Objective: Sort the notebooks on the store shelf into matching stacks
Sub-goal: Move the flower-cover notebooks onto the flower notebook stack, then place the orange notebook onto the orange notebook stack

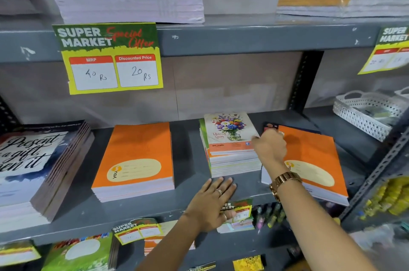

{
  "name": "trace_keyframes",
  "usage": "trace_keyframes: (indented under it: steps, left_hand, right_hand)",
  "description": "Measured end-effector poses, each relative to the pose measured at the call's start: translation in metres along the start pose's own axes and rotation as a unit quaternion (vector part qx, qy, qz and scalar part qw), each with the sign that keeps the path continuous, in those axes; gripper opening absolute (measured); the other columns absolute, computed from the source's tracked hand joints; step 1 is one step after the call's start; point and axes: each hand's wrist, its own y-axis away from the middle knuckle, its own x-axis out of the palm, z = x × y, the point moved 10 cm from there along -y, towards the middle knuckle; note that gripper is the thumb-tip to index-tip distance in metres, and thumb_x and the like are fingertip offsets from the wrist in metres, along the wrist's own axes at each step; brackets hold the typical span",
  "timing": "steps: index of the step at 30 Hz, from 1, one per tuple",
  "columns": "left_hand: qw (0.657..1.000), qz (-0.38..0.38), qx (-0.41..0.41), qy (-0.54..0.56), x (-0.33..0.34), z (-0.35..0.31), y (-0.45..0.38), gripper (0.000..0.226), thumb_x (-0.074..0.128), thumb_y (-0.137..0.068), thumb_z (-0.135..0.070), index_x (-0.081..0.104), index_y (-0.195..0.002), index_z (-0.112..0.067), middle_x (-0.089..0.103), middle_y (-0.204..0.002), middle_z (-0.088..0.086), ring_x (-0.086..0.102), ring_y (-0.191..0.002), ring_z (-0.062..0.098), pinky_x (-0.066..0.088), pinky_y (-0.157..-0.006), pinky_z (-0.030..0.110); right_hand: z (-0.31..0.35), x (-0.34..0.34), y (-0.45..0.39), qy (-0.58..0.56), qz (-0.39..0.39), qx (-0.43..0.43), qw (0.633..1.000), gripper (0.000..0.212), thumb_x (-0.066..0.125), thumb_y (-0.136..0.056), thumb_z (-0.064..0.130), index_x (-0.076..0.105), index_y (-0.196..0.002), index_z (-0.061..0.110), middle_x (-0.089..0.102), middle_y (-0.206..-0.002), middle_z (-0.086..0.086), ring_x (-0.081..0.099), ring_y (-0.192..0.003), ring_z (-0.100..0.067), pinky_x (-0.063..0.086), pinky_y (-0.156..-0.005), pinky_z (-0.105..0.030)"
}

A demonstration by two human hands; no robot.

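On the grey middle shelf (pixel 188 138) stand several stacks. A stack of orange notebooks (pixel 137 151) lies left of centre. A mixed stack topped by a flower-vase notebook (pixel 228 131) sits in the middle. Another orange notebook (pixel 314 155) tops a pile at the right, with a dark cover showing behind it. My right hand (pixel 269 145), watch on the wrist, pinches the right edge of the flower-vase notebook. My left hand (pixel 212 202) rests flat on the shelf's front edge, just below the middle stack, fingers spread and holding nothing.
A tall stack of "Present a gift" books (pixel 33 160) fills the left end. A white perforated basket (pixel 365 113) stands at the right rear. A price sign (pixel 110 58) hangs from the upper shelf. More notebooks and pens lie on the shelf below.
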Motion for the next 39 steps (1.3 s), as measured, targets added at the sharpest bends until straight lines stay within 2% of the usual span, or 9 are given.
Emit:
trace_keyframes:
  steps: [5, 11, 15, 19, 25, 28, 32, 35, 39]
  left_hand:
    - [1.000, 0.005, 0.001, -0.007, 0.000, -0.008, -0.005, 0.102, -0.020, -0.059, -0.069, -0.007, -0.147, -0.019, -0.012, -0.156, -0.003, -0.009, -0.146, 0.016, -0.017, -0.111, 0.030]
    - [0.999, 0.011, 0.031, -0.006, 0.004, -0.044, -0.043, 0.082, -0.001, -0.083, -0.064, -0.005, -0.148, -0.014, -0.005, -0.159, 0.003, -0.004, -0.147, 0.015, -0.007, -0.118, 0.029]
    - [0.999, -0.004, 0.016, 0.036, -0.007, -0.064, -0.063, 0.069, 0.008, -0.092, -0.053, -0.001, -0.148, -0.013, -0.001, -0.159, 0.004, 0.000, -0.147, 0.016, -0.002, -0.117, 0.025]
    - [0.997, -0.022, -0.001, 0.067, -0.017, -0.080, -0.084, 0.059, 0.023, -0.099, -0.040, 0.003, -0.148, -0.013, 0.006, -0.159, 0.004, 0.009, -0.146, 0.018, 0.014, -0.117, 0.029]
    - [0.987, -0.050, -0.080, 0.130, -0.020, -0.085, -0.108, 0.060, 0.026, -0.098, -0.041, 0.009, -0.148, -0.012, 0.016, -0.158, 0.008, 0.019, -0.144, 0.023, 0.026, -0.114, 0.034]
    - [0.978, -0.062, -0.117, 0.161, -0.023, -0.087, -0.113, 0.060, 0.030, -0.098, -0.038, 0.011, -0.147, -0.010, 0.018, -0.157, 0.011, 0.023, -0.142, 0.027, 0.026, -0.114, 0.037]
    - [0.963, -0.096, -0.149, 0.205, -0.029, -0.088, -0.118, 0.055, 0.038, -0.096, -0.028, 0.022, -0.144, -0.006, 0.033, -0.150, 0.014, 0.032, -0.136, 0.031, 0.034, -0.111, 0.041]
    - [0.932, -0.124, -0.180, 0.290, -0.030, -0.085, -0.119, 0.048, 0.042, -0.094, -0.026, 0.033, -0.138, -0.013, 0.050, -0.136, 0.012, 0.048, -0.121, 0.032, 0.047, -0.096, 0.042]
    - [0.889, -0.127, -0.215, 0.384, -0.035, -0.080, -0.117, 0.044, 0.040, -0.096, -0.020, 0.035, -0.138, -0.013, 0.060, -0.123, 0.014, 0.061, -0.091, 0.027, 0.047, -0.076, 0.029]
  right_hand:
    - [-0.035, -0.030, -0.015, 0.043, -0.051, 0.019, 0.998, 0.049, 0.056, -0.090, 0.025, 0.041, -0.126, -0.005, 0.046, -0.132, -0.025, 0.055, -0.111, -0.044, 0.048, -0.087, -0.044]
    - [-0.120, -0.046, -0.026, 0.130, 0.000, 0.104, 0.986, 0.050, 0.056, -0.086, 0.018, 0.044, -0.129, -0.004, 0.047, -0.134, -0.020, 0.047, -0.120, -0.040, 0.047, -0.091, -0.042]
    - [-0.171, -0.059, -0.018, 0.166, 0.031, 0.189, 0.967, 0.066, 0.063, -0.082, 0.040, 0.045, -0.132, 0.000, 0.043, -0.136, -0.016, 0.040, -0.123, -0.039, 0.044, -0.092, -0.047]
    - [-0.206, -0.055, -0.016, 0.119, 0.078, 0.219, 0.965, 0.084, 0.068, -0.067, 0.063, 0.053, -0.125, 0.004, 0.056, -0.127, -0.016, 0.050, -0.117, -0.038, 0.049, -0.083, -0.043]
    - [-0.217, -0.041, -0.028, 0.052, 0.114, 0.215, 0.969, 0.064, 0.072, -0.065, 0.059, 0.059, -0.098, 0.006, 0.066, -0.114, -0.015, 0.058, -0.109, -0.036, 0.046, -0.070, -0.035]
    - [-0.221, -0.035, -0.031, 0.046, 0.101, 0.227, 0.968, 0.072, 0.073, -0.062, 0.060, 0.061, -0.106, 0.006, 0.066, -0.114, -0.014, 0.060, -0.106, -0.035, 0.050, -0.074, -0.036]
    - [-0.210, -0.058, -0.019, 0.077, 0.019, 0.241, 0.967, 0.075, 0.075, -0.066, 0.054, 0.054, -0.120, 0.007, 0.061, -0.123, -0.011, 0.058, -0.113, -0.031, 0.046, -0.091, -0.039]
    - [-0.193, -0.066, -0.016, 0.118, -0.019, 0.211, 0.970, 0.071, 0.070, -0.077, 0.040, 0.040, -0.130, 0.004, 0.046, -0.137, -0.015, 0.046, -0.124, -0.034, 0.039, -0.100, -0.043]
    - [-0.182, -0.075, -0.018, -0.079, -0.092, 0.165, 0.979, 0.030, 0.049, -0.093, 0.009, 0.043, -0.118, -0.005, 0.060, -0.112, -0.026, 0.059, -0.101, -0.042, 0.047, -0.072, -0.041]
